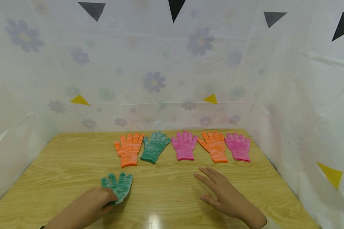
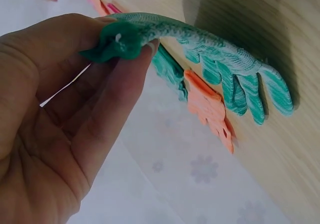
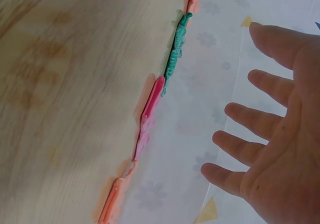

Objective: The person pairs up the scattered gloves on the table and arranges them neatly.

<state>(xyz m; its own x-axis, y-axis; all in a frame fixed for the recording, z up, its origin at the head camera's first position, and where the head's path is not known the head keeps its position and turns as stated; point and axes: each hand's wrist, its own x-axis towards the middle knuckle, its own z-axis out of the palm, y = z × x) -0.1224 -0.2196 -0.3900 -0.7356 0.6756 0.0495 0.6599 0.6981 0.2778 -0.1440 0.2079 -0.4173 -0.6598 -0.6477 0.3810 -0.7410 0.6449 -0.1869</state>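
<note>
My left hand [image 1: 98,198] pinches a green knit glove [image 1: 122,187] by its cuff between thumb and fingers. In the left wrist view the cuff is bunched in the grip, and the fingers of the green glove [image 2: 235,79] droop toward the table. My right hand [image 1: 222,194] hovers over the table with fingers spread and straight, holding nothing. Beyond the hands lies a row of gloves: an orange one [image 1: 129,149], a green one [image 1: 154,147], a pink one [image 1: 184,145], another orange one [image 1: 215,147] and another pink one [image 1: 238,147].
The wooden table [image 1: 166,187] is bounded by a white flower-printed curtain [image 1: 126,70] at the back and sides. Yellow triangles [image 1: 331,174] and dark triangles [image 1: 93,10] are stuck on the curtain. The row of gloves lies along the table's far edge.
</note>
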